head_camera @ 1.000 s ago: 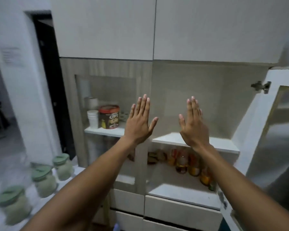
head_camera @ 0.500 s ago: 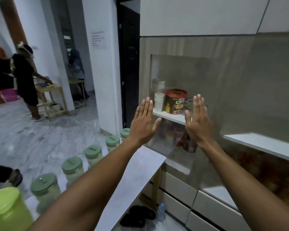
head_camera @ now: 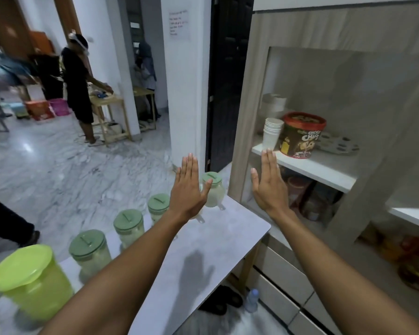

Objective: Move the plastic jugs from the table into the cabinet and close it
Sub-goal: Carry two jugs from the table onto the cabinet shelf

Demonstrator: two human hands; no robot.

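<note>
Now both arms outstretched; left hand [head_camera: 188,189], right hand [head_camera: 269,187] flat, empty.

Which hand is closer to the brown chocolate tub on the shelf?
The right hand. It is raised open just below and left of the chocolate tub. The left hand is farther left, above the table.

I'm counting four clear plastic jugs with sage-green lids [head_camera: 90,247], one lime-green plastic container [head_camera: 32,281], one brown round cereal tub [head_camera: 301,135], two open hands [head_camera: 188,189].
</note>
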